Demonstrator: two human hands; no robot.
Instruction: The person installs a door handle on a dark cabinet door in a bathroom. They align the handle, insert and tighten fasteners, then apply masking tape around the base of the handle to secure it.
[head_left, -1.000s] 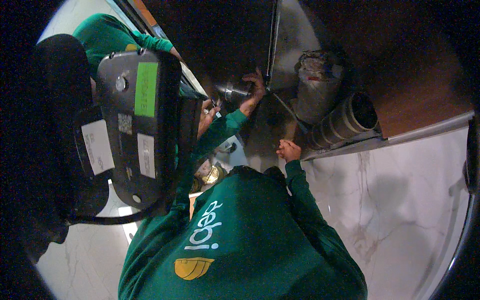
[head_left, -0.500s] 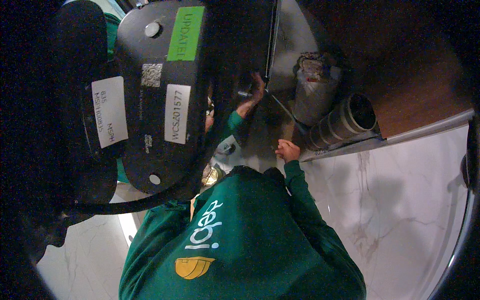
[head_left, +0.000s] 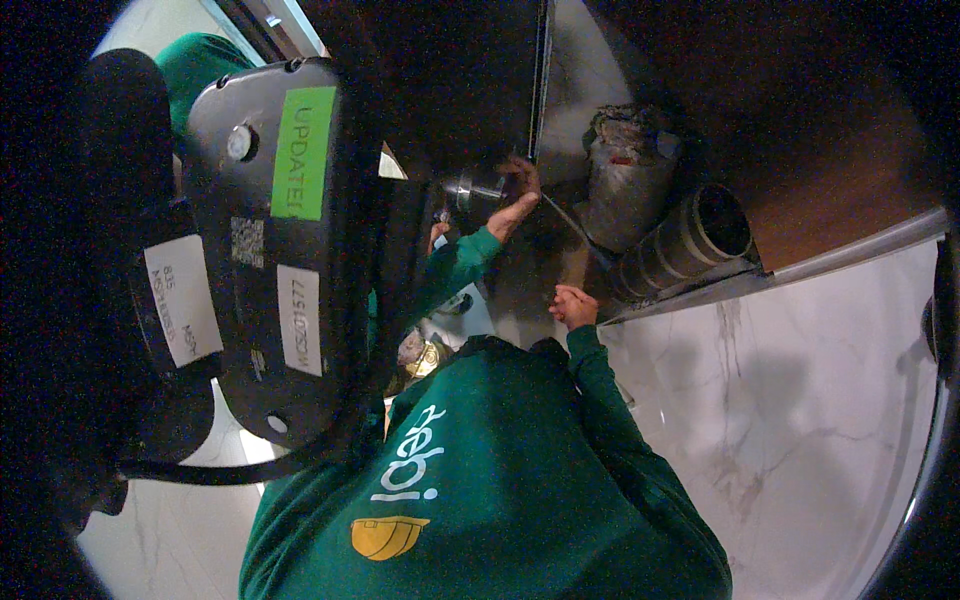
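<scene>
My left hand [head_left: 516, 198] reaches up beside a dark panel edge, its sleeve partly hidden behind a black head-worn device [head_left: 260, 200]. Its fingers curl close to a shiny metal cylinder [head_left: 478, 190]; whether they grip the cylinder or something else is too dark to tell. Lower and to the right, my right hand [head_left: 573, 306] is closed, fingers bent inward toward the left. What it holds, if anything, is not clear. Just above it shows a blurred tan patch, and a thin straight edge [head_left: 566, 217] slants between the two hands.
The device belongs to a co-worker in green at the left, very near me. Part of another hand [head_left: 437, 235] shows beside it. A grey sack [head_left: 630, 190] and a dark ribbed tube [head_left: 690, 240] stand to the right. Marble-patterned tiles [head_left: 790, 400] lie beyond a pale strip [head_left: 850, 260].
The co-worker's device has shifted left and downward, uncovering more of my left forearm and the metal cylinder. My left hand has moved slightly; my right hand has hardly moved.
</scene>
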